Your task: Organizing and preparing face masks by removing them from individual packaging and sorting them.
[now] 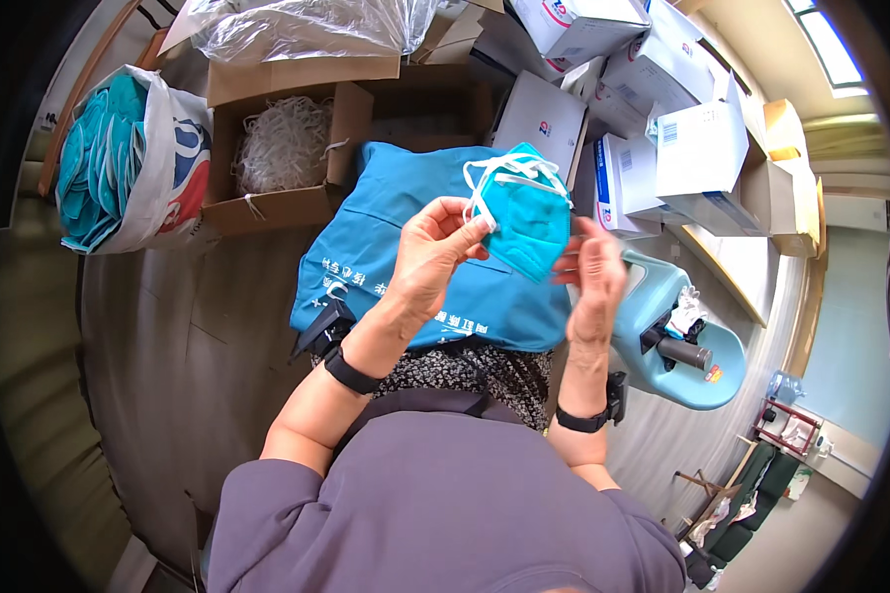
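A teal folded face mask (529, 227) with white straps (504, 173) is held up over my lap. My left hand (435, 247) pinches its left edge between thumb and fingers, close to where a strap joins. Beside the mask's right edge is my right hand (593, 277), its fingers smeared by motion; whether they touch the mask I cannot tell. Below both hands a blue cloth (386, 227) with white print is spread across my lap.
At the far left stands a white bag (180, 148) full of teal masks (104, 168). Next to it, an open cardboard box (267, 212) holds a heap of white straps (285, 143). White boxes (702, 143) pile up at the back right. A blue plastic stool (653, 296) stands right of my lap.
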`<state>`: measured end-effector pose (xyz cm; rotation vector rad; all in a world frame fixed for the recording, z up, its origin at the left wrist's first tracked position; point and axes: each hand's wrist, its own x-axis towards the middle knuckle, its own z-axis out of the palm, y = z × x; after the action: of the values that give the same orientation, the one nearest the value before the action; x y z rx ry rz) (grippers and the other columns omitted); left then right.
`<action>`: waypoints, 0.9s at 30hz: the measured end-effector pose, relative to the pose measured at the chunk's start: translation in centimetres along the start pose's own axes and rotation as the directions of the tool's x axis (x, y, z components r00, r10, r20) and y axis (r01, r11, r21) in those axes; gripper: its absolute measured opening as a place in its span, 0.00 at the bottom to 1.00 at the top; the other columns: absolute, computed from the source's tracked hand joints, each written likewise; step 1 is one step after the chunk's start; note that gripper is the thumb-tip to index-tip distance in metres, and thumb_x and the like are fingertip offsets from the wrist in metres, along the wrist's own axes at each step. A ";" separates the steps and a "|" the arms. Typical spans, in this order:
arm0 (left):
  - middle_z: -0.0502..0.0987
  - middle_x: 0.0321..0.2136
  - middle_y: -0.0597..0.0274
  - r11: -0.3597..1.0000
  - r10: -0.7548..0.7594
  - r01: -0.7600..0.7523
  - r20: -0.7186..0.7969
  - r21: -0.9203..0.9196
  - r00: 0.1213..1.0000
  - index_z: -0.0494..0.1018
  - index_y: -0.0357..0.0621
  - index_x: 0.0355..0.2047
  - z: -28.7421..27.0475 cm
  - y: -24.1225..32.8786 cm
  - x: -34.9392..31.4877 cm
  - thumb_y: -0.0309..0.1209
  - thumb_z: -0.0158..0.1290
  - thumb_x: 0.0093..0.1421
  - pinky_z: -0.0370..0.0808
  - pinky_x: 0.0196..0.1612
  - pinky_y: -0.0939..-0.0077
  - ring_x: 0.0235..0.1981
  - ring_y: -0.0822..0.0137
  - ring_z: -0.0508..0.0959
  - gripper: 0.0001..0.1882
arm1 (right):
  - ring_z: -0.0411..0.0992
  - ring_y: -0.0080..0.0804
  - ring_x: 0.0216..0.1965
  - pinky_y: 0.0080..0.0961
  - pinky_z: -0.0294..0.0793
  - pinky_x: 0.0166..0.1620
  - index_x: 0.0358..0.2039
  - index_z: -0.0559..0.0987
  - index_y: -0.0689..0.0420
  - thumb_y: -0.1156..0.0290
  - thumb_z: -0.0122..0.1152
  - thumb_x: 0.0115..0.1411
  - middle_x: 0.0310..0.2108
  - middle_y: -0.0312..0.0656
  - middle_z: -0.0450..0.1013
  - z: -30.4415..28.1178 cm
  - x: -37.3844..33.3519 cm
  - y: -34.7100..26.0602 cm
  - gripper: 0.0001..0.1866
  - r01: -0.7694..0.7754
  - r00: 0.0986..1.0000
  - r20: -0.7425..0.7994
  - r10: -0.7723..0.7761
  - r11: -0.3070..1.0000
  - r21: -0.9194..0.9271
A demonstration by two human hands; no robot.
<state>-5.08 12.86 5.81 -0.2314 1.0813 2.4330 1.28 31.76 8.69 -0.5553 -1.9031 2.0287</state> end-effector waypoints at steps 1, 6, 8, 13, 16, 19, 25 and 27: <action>0.80 0.35 0.64 0.998 -0.062 0.062 0.036 0.009 0.997 0.74 0.41 0.39 0.1 -0.2 -0.1 0.27 0.61 0.61 0.77 0.34 0.79 0.34 0.76 0.79 0.09 | 0.71 0.17 0.26 0.14 0.70 0.27 0.49 0.75 0.62 0.69 0.60 0.66 0.36 0.38 0.76 0.6 -0.4 0.0 0.14 -0.140 0.988 0.071 0.135 0.987 0.076; 0.79 0.39 0.65 0.969 -0.208 0.221 0.125 -0.109 0.970 0.74 0.44 0.40 0.4 -1.3 -0.2 0.31 0.57 0.65 0.76 0.42 0.80 0.39 0.75 0.78 0.06 | 0.67 0.13 0.27 0.13 0.67 0.31 0.41 0.77 0.64 0.73 0.61 0.65 0.27 0.30 0.74 1.5 -1.6 -1.4 0.08 0.187 0.970 0.206 -0.132 0.942 -0.277; 0.78 0.34 0.68 0.979 -0.145 0.155 0.079 -0.134 0.986 0.74 0.45 0.39 -0.8 -1.1 0.3 0.32 0.53 0.67 0.75 0.41 0.80 0.37 0.75 0.78 0.05 | 0.66 0.12 0.28 0.12 0.66 0.32 0.39 0.77 0.64 0.74 0.61 0.65 0.27 0.30 0.74 0.5 -1.1 -2.0 0.06 0.185 0.953 0.294 -0.077 0.915 -0.359; 0.77 0.31 0.67 0.990 -0.004 -0.010 -0.101 -0.138 0.995 0.73 0.47 0.38 -2.3 0.4 0.7 0.33 0.52 0.68 0.76 0.40 0.78 0.36 0.71 0.79 0.05 | 0.67 0.11 0.28 0.13 0.67 0.31 0.36 0.78 0.65 0.75 0.59 0.65 0.28 0.31 0.75 -1.5 -0.6 -2.2 0.05 0.191 0.979 0.134 -0.152 0.916 -0.352; 0.76 0.34 0.68 0.997 0.035 -0.046 -0.155 -0.065 0.987 0.72 0.48 0.39 -3.6 0.3 0.5 0.29 0.54 0.65 0.74 0.39 0.81 0.36 0.73 0.78 0.03 | 0.67 0.11 0.28 0.13 0.67 0.31 0.35 0.78 0.65 0.76 0.59 0.66 0.28 0.31 0.75 -0.9 -0.3 -2.4 0.05 0.231 0.971 0.026 -0.240 0.896 -0.379; 0.76 0.42 0.65 0.962 0.062 -0.038 -0.081 0.272 0.995 0.72 0.47 0.45 -5.6 -0.2 0.5 0.24 0.59 0.59 0.72 0.42 0.81 0.41 0.73 0.77 0.14 | 0.68 0.14 0.29 0.15 0.68 0.32 0.38 0.77 0.67 0.74 0.59 0.66 0.29 0.33 0.75 -0.2 -0.4 -2.1 0.07 0.326 0.941 0.042 -0.335 0.870 -0.371; 0.73 0.55 0.56 0.388 0.161 -0.463 0.436 0.797 0.885 0.69 0.46 0.58 -4.0 2.9 -1.4 0.25 0.65 0.51 0.66 0.60 0.61 0.57 0.58 0.72 0.32 | 0.68 0.17 0.29 0.16 0.69 0.34 0.41 0.77 0.65 0.74 0.61 0.65 0.28 0.35 0.75 0.0 -0.8 -2.7 0.08 0.381 0.923 0.135 -0.360 0.806 -0.453; 0.74 0.53 0.56 0.456 0.225 -0.498 0.446 0.738 0.866 0.72 0.45 0.55 -2.0 3.9 -1.4 0.28 0.65 0.52 0.68 0.59 0.63 0.56 0.57 0.72 0.28 | 0.68 0.17 0.29 0.16 0.69 0.34 0.42 0.78 0.65 0.74 0.61 0.64 0.28 0.35 0.75 0.1 -1.0 -2.9 0.08 0.394 0.918 0.163 -0.362 0.785 -0.478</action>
<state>-5.75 8.61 7.47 0.7420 2.1755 1.8299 1.99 31.47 11.66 -0.1865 -2.3673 1.3065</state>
